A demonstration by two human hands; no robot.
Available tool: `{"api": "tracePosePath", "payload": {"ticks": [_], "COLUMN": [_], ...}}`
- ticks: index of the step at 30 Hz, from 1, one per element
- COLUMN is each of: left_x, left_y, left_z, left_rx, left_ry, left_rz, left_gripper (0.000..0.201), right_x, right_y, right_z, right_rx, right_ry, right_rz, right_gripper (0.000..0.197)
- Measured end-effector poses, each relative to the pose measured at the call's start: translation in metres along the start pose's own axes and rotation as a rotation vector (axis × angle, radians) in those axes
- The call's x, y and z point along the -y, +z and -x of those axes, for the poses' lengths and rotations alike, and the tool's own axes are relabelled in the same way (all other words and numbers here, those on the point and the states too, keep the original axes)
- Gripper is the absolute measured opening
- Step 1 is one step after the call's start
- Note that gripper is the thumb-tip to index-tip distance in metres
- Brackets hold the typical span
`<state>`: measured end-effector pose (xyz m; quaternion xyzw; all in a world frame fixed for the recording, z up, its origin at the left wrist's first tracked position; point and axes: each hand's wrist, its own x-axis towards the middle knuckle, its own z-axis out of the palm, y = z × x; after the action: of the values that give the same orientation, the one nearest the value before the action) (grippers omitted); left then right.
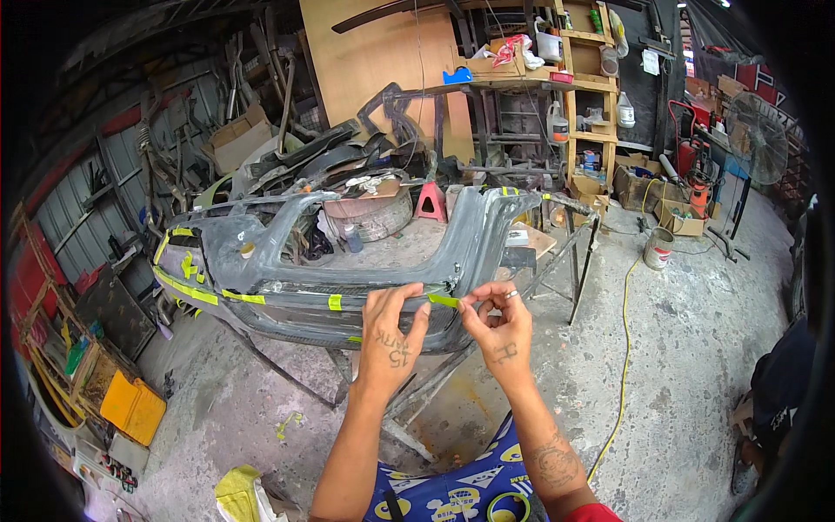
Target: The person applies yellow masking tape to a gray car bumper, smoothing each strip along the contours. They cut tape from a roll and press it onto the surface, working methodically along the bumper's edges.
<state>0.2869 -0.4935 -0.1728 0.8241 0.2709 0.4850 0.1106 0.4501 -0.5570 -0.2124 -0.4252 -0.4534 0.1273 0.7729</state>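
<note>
A large grey sanded vehicle body panel (365,280) with a wide opening lies across a metal stand in front of me. Between my hands, at its near right corner, is a short strip of yellow-green masking tape (444,301). My right hand (503,335) pinches the strip's right end between thumb and forefinger. Beside the left end is my left hand (391,335), fingers bent over the panel's near edge, thumb and forefinger apart. More tape pieces (335,302) are stuck along the edge and left end. A tape roll (509,507) shows low, against blue patterned cloth.
The metal stand's legs (574,278) reach down to the concrete floor. A yellow cable (628,348) runs along the right, past a can (658,248). Piled parts and a red stool (430,202) stand behind the panel. Another person (783,391) is at the right edge.
</note>
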Motion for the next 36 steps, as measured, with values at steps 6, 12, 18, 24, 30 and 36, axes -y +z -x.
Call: {"api": "tracePosePath", "payload": {"ticks": [6,12,18,24,30,36], "left_x": [0.001,-0.001,-0.003,0.000,0.004,0.006], "left_y": [-0.002,-0.006,0.001,0.016,0.020,0.021], "left_z": [-0.005,-0.009,-0.018,-0.025,-0.029,-0.029], "left_rx": [0.039,0.096,0.083,0.044,0.044,0.039], "left_ry": [0.077,-0.001,-0.067,-0.012,0.000,0.013], "left_rz": [-0.055,0.046,0.020,-0.120,-0.146,-0.152], "left_gripper": [0.021,0.013,0.014,0.017,0.018,0.019], "right_x": [-0.004,-0.003,-0.014,-0.028,-0.037,-0.039], "right_y": [-0.002,-0.005,-0.001,0.003,0.004,0.005], "right_z": [0.007,0.006,-0.008,-0.021,-0.022,-0.021], "right_rx": [-0.001,-0.004,-0.051,-0.114,-0.113,-0.118], "right_ry": [0.054,0.164,0.219,0.307,0.307,0.292], "right_rz": [-0.150,-0.254,-0.228,-0.213,-0.227,-0.254], "right_gripper": [0.026,0.029,0.035,0.035,0.031,0.031]}}
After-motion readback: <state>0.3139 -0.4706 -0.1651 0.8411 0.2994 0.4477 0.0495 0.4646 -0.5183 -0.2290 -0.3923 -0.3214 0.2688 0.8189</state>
